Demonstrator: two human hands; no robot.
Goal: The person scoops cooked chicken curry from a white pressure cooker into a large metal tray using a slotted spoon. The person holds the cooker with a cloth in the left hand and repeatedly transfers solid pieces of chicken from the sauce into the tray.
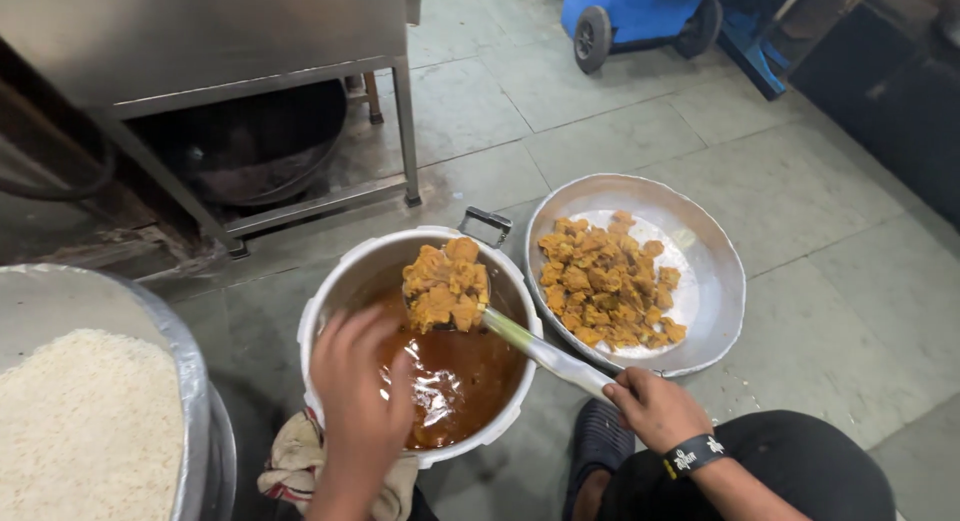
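Right hand (655, 406): fingers closed around ladle (520, 336) handle, loaded bowl raised over pot (340, 281).
Left hand (360, 401): blurred above near rim, grip unclear.
Pan (715, 271): just beyond ladle.
Floor (850, 281): open tiles rightward.

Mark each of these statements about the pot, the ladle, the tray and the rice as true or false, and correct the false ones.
1. The right hand holds the ladle by its handle. True.
2. The ladle is empty. False: its bowl carries a heap of orange-brown chunks above the pot.
3. The pot holds brown gravy. True.
4. The round metal tray is bare. False: more of the same chunks lie piled in it.
5. The white rice sits in a vessel at the right of the view. False: it is at the left edge.
6. The left hand is over the pot's near rim. True.
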